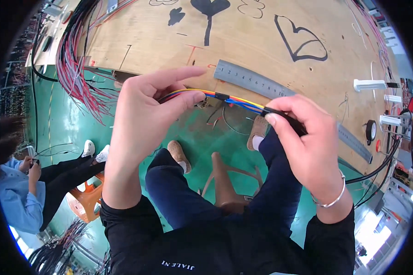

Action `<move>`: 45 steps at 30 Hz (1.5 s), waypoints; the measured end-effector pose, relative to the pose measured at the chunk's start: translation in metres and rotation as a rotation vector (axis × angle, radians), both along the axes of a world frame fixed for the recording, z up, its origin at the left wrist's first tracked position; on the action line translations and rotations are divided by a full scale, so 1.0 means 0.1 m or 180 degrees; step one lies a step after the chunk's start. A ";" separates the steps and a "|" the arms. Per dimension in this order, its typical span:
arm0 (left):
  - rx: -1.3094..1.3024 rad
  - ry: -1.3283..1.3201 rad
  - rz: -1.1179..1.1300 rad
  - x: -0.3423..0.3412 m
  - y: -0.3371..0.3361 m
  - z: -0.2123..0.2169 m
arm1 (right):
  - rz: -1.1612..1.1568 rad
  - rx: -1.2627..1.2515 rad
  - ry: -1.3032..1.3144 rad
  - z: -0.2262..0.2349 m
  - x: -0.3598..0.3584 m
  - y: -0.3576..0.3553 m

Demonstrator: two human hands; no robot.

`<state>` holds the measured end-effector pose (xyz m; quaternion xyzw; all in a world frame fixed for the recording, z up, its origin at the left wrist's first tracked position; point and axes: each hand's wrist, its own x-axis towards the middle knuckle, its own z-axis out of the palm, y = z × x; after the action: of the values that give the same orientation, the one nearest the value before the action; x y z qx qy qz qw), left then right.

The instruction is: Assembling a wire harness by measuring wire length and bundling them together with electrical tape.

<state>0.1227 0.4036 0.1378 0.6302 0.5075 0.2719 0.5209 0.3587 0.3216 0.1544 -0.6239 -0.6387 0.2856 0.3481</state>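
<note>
A bundle of thin red, yellow and blue wires (244, 102) stretches between my two hands, in front of the table's near edge. A short band of black tape (222, 96) wraps its middle. My left hand (147, 103) grips the left part of the bundle under the thumb, with the index finger stretched out above it. The fingers behind the bundle are partly hidden. At the other end, my right hand (309, 137) pinches the bundle where the wires run into a black covering, between thumb and index finger. Just beyond the wires, a steel ruler (250, 82) lies along the table edge.
The wooden table (252, 46) bears black marker drawings. Many loose wires (75, 78) hang over its left edge. White clamp-like fixtures (369, 85) and a black tape roll (371, 132) are at the right. A seated person (20, 188) is at left, beside an orange stool (85, 201).
</note>
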 end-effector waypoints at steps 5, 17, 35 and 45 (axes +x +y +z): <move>-0.0144 0.0344 -0.0370 0.04 0.16 0.13 | -0.0215 -0.0328 0.0464 -0.07 0.02 0.07; -0.0097 0.0467 -0.0316 0.14 0.25 0.12 | -0.0197 -0.0540 0.0161 -0.02 -0.02 0.11; -0.0033 0.0121 -0.0182 0.14 0.23 0.07 | -0.0089 -0.0600 -0.0147 0.00 -0.03 0.13; 0.1805 0.0750 -0.1133 0.09 -0.65 0.50 | 0.0476 -0.0876 0.0415 0.27 0.09 -0.61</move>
<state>0.1315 0.3382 0.1876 0.8554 0.3507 0.2324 0.3023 0.3679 0.2608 0.1812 -0.5966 -0.6142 0.4354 0.2779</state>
